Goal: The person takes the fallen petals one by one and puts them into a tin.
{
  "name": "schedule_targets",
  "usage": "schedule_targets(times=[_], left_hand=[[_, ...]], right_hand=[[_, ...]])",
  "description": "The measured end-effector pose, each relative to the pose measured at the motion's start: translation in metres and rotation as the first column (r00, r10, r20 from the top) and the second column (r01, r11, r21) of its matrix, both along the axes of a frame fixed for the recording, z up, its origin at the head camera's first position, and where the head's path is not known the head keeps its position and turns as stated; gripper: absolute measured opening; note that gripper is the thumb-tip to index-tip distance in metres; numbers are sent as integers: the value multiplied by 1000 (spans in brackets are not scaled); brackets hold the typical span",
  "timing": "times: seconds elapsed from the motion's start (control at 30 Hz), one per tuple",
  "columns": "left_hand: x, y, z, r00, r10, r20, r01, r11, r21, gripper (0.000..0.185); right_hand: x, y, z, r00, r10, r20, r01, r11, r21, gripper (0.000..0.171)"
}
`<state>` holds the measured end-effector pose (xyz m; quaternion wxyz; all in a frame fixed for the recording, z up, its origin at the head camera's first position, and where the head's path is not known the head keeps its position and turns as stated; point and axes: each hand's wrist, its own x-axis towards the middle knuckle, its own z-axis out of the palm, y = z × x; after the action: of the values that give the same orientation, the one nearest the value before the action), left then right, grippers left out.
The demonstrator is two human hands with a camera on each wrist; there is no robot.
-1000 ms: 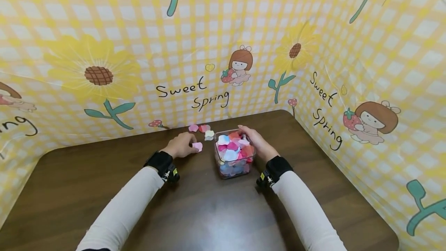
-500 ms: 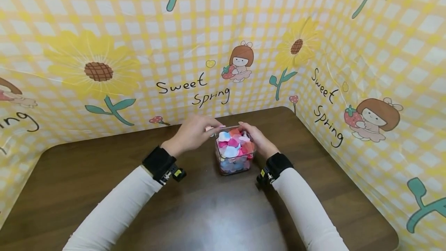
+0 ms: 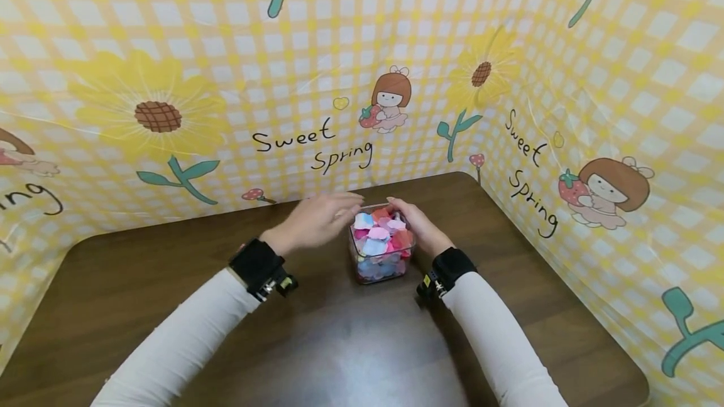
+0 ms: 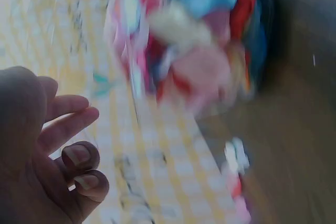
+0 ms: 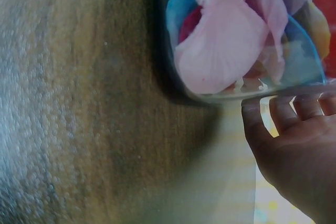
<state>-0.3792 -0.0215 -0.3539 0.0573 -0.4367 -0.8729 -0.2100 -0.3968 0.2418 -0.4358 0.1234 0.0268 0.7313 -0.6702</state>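
Observation:
A clear plastic box (image 3: 381,269) full of artificial flower petals (image 3: 374,247) in pink, blue, white and red stands on the table. My left hand (image 3: 317,222) hovers just left of its rim, and its loosely bent fingers (image 4: 68,129) hold nothing in the left wrist view. A pale pink petal (image 3: 378,233) lies on top of the heap. Along the box's right side, my right hand (image 3: 421,228) rests with its fingertips (image 5: 252,106) touching the wall. Several loose petals (image 4: 237,156) lie on the table past the box, hidden behind my left hand in the head view.
The brown wooden table (image 3: 237,331) has rounded corners. A yellow checked cloth (image 3: 237,80) with printed flowers and figures hangs along its back and right sides. Each wrist bears a black strap (image 3: 257,269) with a small camera.
My left hand has carried a pink petal from the table to the box and let it go. A pale pink petal now lies atop the heap. My right hand has stayed at the box.

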Motion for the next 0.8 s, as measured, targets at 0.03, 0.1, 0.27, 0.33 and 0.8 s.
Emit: schedule_targets(times=[0.03,0.1,0.27,0.33,0.8], left_hand=[[-8,-7,0,999,37,-6,-37,999,18,39],[-24,-19,-5,993,120,8,-120,992,42,35],[-62,-42,-36,959,283,14,-283,959,-19,29],[-73,-47,-51,943,333,23,-331,941,-68,32],[-119,-38,-103,888,461,5,-452,873,-181,17]], right_hand=[[0,1,1,1000,-8,5,8,1000,9,59],[0,3,2,1000,-17,7,16,1000,24,61],[0,5,2,1000,-21,-2,21,998,51,62],[0,3,1,1000,-20,-4,20,998,54,62],[1,3,-3,1000,-18,-13,19,998,67,64]])
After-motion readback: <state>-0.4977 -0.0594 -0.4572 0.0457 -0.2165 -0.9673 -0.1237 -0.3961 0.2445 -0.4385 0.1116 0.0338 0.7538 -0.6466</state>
